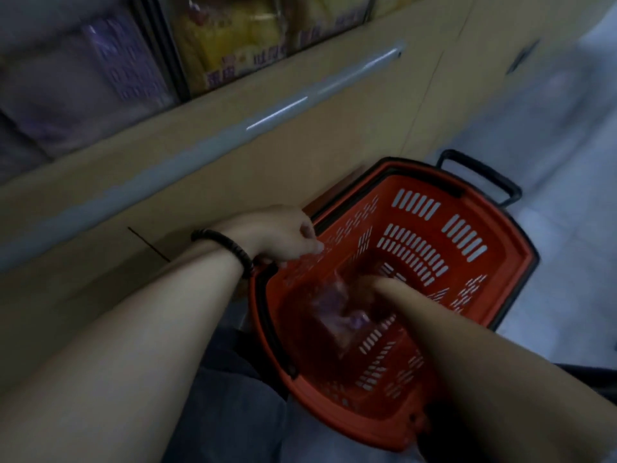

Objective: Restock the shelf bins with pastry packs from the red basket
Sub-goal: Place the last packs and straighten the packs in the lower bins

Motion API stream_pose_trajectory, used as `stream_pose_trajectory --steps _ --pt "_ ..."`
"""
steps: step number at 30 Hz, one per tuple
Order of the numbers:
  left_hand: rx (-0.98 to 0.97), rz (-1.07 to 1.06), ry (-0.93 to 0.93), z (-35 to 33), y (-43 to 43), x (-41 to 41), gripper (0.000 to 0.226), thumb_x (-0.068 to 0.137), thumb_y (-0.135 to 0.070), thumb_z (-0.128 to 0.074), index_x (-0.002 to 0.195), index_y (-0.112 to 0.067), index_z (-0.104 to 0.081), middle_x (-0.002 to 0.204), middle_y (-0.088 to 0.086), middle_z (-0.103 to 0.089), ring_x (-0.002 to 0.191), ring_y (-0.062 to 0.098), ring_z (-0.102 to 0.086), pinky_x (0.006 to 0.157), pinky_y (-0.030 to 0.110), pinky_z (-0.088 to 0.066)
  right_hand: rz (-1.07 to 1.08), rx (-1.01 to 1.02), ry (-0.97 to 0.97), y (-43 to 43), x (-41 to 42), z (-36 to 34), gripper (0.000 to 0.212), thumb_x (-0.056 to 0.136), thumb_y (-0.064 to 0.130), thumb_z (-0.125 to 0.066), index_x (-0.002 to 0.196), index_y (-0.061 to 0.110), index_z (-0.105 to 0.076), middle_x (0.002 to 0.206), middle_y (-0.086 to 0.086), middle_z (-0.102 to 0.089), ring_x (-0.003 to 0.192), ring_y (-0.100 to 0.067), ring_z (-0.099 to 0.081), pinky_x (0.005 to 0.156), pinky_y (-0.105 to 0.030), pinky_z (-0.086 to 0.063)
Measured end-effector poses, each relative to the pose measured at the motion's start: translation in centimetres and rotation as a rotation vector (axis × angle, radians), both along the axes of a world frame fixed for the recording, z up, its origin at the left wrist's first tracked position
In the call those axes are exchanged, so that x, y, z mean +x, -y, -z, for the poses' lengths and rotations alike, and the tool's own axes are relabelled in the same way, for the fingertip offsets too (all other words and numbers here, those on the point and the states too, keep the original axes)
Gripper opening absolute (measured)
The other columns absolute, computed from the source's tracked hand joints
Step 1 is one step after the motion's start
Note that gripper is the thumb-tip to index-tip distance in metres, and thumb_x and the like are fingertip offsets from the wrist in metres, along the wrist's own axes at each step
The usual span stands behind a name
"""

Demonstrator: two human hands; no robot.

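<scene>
Restocking seemingly near done: right hand [370,285] on the lone pastry pack [334,305] at the bottom of the red basket [494,225] — grip blurred, cannot tell — left hand [273,233] curled at its rim, hold unclear, shelf bins [160,51] above it stocked.

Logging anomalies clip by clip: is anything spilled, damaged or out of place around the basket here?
Nothing stands out. The red basket looks intact, a clear pastry pack lies inside where the right hand reaches, and the left hand is at the rim. Motion blur hides any finer damage.
</scene>
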State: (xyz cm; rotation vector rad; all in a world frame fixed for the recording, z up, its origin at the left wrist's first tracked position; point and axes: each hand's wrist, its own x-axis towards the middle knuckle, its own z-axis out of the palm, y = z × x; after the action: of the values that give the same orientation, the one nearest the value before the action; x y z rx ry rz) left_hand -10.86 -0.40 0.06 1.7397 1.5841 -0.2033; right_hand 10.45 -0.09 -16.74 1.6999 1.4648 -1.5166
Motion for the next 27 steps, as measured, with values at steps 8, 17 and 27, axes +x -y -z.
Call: stream_pose_trajectory --steps 8,17,27 --pt "-0.044 -0.215 0.341 -2.0 3.9 0.5 0.077 0.071 -0.074 -0.079 0.124 -0.024 -0.058 0.116 0.010 -0.073 0.085 0.015 -0.071 0.072 0.036 -0.055 0.459 0.233 -0.527 2.9 4.3 -16.7 0.009 0.092 0.015 -0.077 0.095 0.007 -0.074 0.073 -0.017 -0.060 0.045 -0.017 -0.044 0.044 -0.022 -0.041" --pt "0.253 -0.486 1.010 -9.4 12.2 2.5 0.025 0.095 -0.014 -0.075 0.119 -0.011 -0.069 0.105 0.010 -0.078 0.081 0.015 -0.072 0.068 0.027 -0.057 0.620 0.397 -0.915 11.1 2.5 -27.9 0.029 0.090 0.019 -0.080 0.114 0.006 -0.072 0.102 -0.018 -0.079 0.086 -0.032 -0.077 0.081 -0.048 -0.063" --pt "0.760 -0.382 0.647 -26.5 21.2 -5.3 0.029 0.088 -0.012 -0.083 0.113 -0.020 -0.070 0.099 0.001 -0.077 0.071 0.014 -0.072 0.059 0.028 -0.059 0.180 1.231 -0.931 13.7 -2.9 -40.9 0.056 0.068 0.029 -0.099 0.116 0.036 -0.070 0.098 0.003 -0.072 0.083 -0.011 -0.069 0.074 -0.033 -0.060"
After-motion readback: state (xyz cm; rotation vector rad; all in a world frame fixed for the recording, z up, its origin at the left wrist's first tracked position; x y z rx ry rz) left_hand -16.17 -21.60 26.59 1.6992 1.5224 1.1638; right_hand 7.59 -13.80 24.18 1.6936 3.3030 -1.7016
